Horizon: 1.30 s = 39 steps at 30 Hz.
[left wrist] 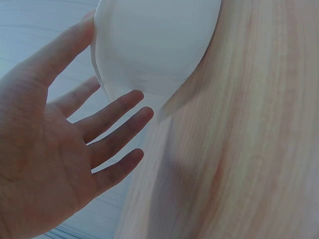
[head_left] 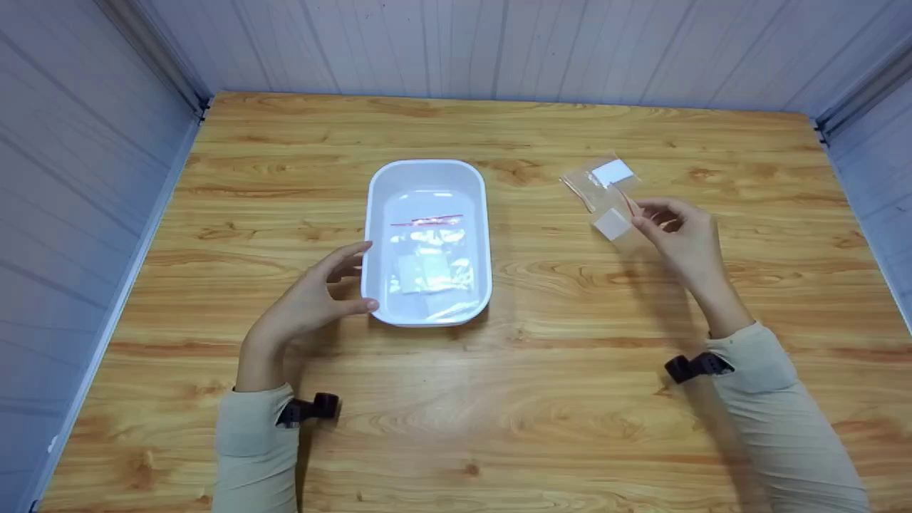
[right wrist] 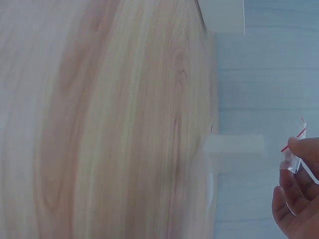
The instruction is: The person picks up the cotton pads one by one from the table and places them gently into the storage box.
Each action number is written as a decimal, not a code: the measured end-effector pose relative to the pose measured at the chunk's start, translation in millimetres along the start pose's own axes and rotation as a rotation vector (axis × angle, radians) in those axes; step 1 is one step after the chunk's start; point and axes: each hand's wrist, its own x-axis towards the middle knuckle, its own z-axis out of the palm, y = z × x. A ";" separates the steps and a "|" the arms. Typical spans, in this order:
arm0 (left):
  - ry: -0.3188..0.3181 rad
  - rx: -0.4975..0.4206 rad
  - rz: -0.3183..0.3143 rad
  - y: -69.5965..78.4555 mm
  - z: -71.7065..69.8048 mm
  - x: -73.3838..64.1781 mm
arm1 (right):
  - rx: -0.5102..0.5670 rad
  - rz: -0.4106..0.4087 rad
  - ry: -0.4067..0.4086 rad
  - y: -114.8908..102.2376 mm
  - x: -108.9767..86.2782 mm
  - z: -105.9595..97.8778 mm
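A white plastic tub (head_left: pixel 427 178) with rounded corners stands left of the table's middle. My left hand (head_left: pixel 306 303) touches its left side, thumb and forefinger at the rim; in the left wrist view the fingers (left wrist: pixel 117 142) are spread and nearly straight. Inside the tub lie overlapping clear zip bags (head_left: pixel 434 267) with red seal lines; glare hides their exact number. My right hand (head_left: pixel 687 242) pinches a small clear zip bag (head_left: pixel 611 224) by its red-lined end, a white rectangular piece inside it. Just beyond, another zip bag (head_left: pixel 588 187) with a white piece lies on the table.
The wood-patterned table (head_left: pixel 456 420) reaches back to a pale panelled wall (head_left: pixel 456 50), with more panels at the left and right. A small black camera is strapped to each sleeved wrist.
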 end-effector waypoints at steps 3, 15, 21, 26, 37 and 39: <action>0.000 0.008 0.012 -0.1 0.0 -0.2 | 0.012 -0.012 -0.002 -8.0 -3.0 2.3; 0.002 0.014 0.005 -0.3 0.5 0.2 | 0.077 -0.038 0.007 -25.4 -10.2 15.0; 0.000 0.010 -0.017 0.0 0.6 0.8 | 0.105 -0.070 0.011 -37.1 -13.6 20.5; 0.000 0.009 -0.013 -0.2 0.6 0.9 | 0.133 -0.097 0.008 -45.6 -15.0 26.0; 0.000 0.006 -0.002 -1.3 0.3 0.4 | 0.208 -0.137 0.009 -63.2 -16.5 39.7; 0.000 0.007 -0.004 -0.9 0.3 0.6 | 0.224 -0.156 0.011 -67.2 -17.2 41.9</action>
